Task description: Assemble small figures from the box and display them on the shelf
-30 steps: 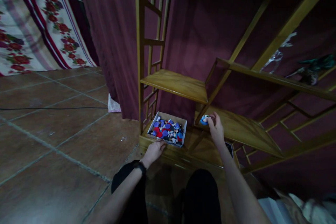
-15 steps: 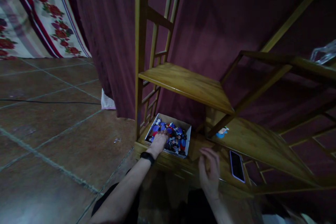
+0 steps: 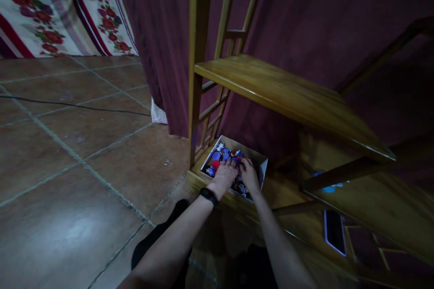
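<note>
A small white cardboard box point(image 3: 262, 165) sits on the bottom board of a wooden shelf unit point(image 3: 291, 95). It is filled with several small blue, red and white pieces point(image 3: 220, 154). My left hand point(image 3: 225, 174), with a black band on its wrist, reaches down into the box, fingers curled among the pieces. Beside it, my right hand point(image 3: 249, 175) is in the box too, fingers bent onto the pieces. What either hand grips is hidden. A blue and white piece point(image 3: 327, 187) lies on the lower right shelf.
A phone point(image 3: 334, 238) with a pale rim lies on the bottom board to the right. A dark red curtain point(image 3: 159, 40) hangs behind the shelves. Brown floor tiles point(image 3: 84, 167) spread left, crossed by a black cable point(image 3: 74, 105). A floral cloth point(image 3: 50, 9) hangs at the far left.
My right hand left the blue and white piece on the right shelf and came over into the box. My left hand went from the box's front edge into the pieces. The view moved closer.
</note>
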